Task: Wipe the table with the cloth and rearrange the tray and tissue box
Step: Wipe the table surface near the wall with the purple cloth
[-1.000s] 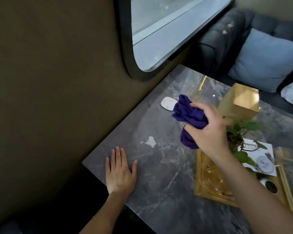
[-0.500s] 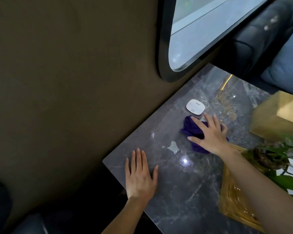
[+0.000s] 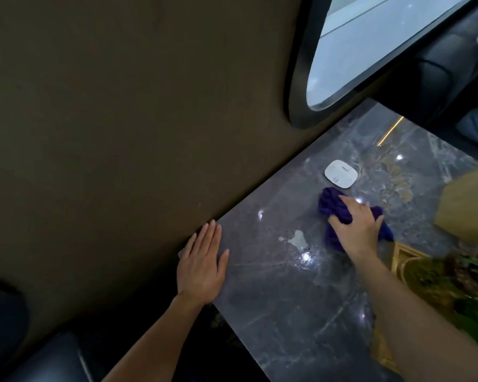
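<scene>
Two hands (image 3: pixel 202 268), one cloth (image 3: pixel 334 208), one white device (image 3: pixel 340 173), one tray (image 3: pixel 398 252), one gold box (image 3: pixel 469 205).

Table (image 3: pixel 301 312) runs from 6 o'clock toward 1 o'clock, its left edge against the wall (image 3: pixel 122 119). Left hand (image 3: pixel 202 268) lies flat on the table's corner at 7 o'clock. Right hand (image 3: pixel 356 230) presses on the cloth (image 3: pixel 333 206) near the table's middle. A small pad (image 3: pixel 340 173) lies just beyond the cloth at 12 o'clock; a wet patch (image 3: pixel 297 239) lies at the cloth's 8 o'clock, between the two hands. Tissue box (image 3: pixel 469 205) stands at 3 o'clock; tray (image 3: pixel 398 257) at 4 o'clock, a plant (image 3: pixel 453 277) in it. Window (image 3: pixel 384 37) sits above, at 1 o'clock.
</scene>
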Action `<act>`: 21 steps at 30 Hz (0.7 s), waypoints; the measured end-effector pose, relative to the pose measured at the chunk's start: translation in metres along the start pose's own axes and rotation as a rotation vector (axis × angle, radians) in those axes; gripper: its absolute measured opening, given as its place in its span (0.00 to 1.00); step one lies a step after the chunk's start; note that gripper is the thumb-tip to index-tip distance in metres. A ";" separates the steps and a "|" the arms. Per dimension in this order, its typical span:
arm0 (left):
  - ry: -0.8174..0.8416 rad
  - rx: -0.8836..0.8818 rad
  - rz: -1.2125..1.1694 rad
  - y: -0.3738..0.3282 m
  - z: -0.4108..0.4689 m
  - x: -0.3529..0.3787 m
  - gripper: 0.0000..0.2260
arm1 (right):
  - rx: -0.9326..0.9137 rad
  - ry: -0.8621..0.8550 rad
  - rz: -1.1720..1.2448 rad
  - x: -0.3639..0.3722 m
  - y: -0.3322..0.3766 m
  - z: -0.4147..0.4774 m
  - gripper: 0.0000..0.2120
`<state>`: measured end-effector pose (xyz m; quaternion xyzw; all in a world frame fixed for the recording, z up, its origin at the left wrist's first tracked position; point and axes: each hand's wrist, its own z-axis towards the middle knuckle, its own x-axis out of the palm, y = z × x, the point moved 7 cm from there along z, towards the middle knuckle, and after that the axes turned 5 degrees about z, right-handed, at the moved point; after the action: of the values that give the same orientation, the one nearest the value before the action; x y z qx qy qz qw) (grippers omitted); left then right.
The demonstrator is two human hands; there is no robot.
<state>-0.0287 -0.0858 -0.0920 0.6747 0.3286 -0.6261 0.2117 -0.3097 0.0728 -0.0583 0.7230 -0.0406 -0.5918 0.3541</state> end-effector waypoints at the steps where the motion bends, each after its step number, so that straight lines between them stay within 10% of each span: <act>1: -0.017 0.002 -0.007 -0.001 0.000 -0.001 0.29 | 0.014 -0.007 0.055 -0.001 0.002 -0.002 0.22; 8: -0.008 0.013 -0.030 0.000 -0.002 0.003 0.27 | 0.041 0.129 0.393 0.025 0.029 -0.041 0.21; 21: 0.064 0.069 0.065 -0.004 0.001 0.002 0.23 | -0.767 0.429 0.128 0.094 0.098 -0.199 0.17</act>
<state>-0.0324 -0.0837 -0.0934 0.7117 0.2913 -0.6080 0.1976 -0.0702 0.0468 -0.0714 0.6418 0.2119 -0.3774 0.6331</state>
